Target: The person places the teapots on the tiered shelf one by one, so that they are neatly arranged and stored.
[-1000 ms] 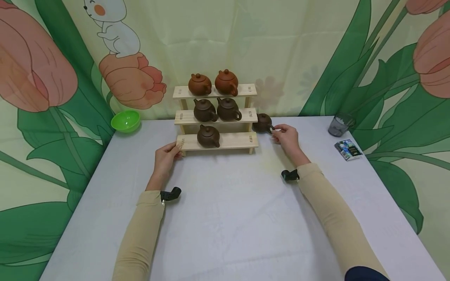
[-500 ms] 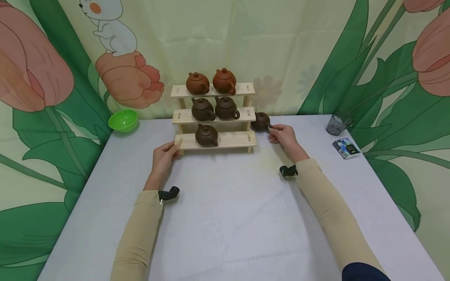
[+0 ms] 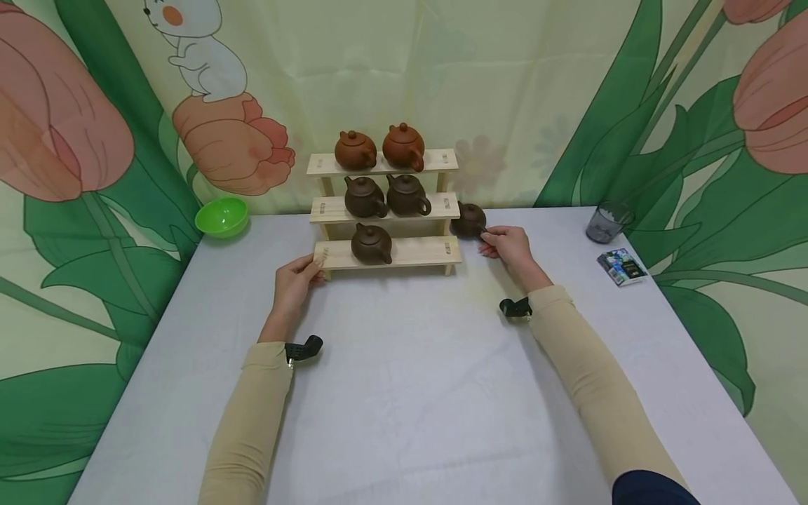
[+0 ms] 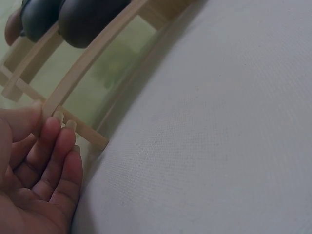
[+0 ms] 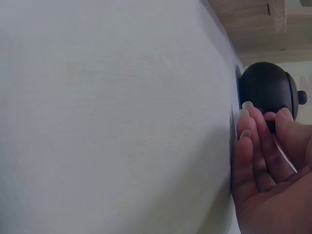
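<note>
A three-tier wooden display shelf (image 3: pixel 423 254) stands at the back of the table. My left hand (image 3: pixel 294 286) pinches the left end of its lowest board between thumb and fingers, as the left wrist view also shows. Beside the shelf's right end, a dark brown teapot (image 3: pixel 469 221) sits on the table. My right hand (image 3: pixel 508 250) pinches that teapot's handle; in the right wrist view the teapot (image 5: pixel 265 90) is close to the fingertips. Another dark teapot (image 3: pixel 371 245) rests on the bottom tier, two more dark teapots (image 3: pixel 409 196) on the middle tier, and two reddish-brown teapots (image 3: pixel 404 146) on top.
A green bowl (image 3: pixel 222 219) stands at the table's back left corner. Toward the back right are a clear glass (image 3: pixel 609 223) and a small printed card box (image 3: pixel 621 266). A white cloth (image 3: pixel 404 379) covers the table, and a printed curtain (image 3: pixel 505 91) hangs behind.
The view has shifted slightly. Both hands keep their places, the left at the shelf board and the right at the teapot's handle, and the teapots stay where they were.
</note>
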Demonstrator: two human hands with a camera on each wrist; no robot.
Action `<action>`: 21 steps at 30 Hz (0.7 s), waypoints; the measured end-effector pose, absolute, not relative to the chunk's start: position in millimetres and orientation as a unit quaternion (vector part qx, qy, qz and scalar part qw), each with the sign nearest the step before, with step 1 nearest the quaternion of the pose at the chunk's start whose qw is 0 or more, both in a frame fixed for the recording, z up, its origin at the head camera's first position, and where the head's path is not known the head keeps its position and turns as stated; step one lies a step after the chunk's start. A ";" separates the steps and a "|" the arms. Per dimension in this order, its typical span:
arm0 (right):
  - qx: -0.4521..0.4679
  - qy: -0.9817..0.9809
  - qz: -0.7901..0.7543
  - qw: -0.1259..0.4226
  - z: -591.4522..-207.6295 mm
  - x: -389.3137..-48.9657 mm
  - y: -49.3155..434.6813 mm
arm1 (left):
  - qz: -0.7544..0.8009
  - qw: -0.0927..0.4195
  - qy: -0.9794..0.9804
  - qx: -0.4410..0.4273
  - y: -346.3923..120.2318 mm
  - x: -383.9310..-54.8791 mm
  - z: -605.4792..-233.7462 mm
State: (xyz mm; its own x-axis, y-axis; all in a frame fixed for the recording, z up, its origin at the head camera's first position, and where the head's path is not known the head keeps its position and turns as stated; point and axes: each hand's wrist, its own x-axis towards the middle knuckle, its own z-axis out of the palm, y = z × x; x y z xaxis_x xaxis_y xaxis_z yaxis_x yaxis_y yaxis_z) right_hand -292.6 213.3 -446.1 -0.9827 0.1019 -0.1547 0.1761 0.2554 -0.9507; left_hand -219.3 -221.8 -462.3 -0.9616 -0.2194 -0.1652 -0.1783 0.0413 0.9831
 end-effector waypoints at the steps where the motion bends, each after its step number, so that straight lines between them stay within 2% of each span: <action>1: 0.091 0.790 -0.605 0.028 -446.7 -292.3 213.4 | -0.679 0.014 -0.721 0.137 -221.7 -219.2 -462.3; 21: 0.113 0.800 -0.589 -0.019 -443.9 -277.7 221.1 | -0.668 0.028 -0.732 0.133 -220.0 -218.0 -464.4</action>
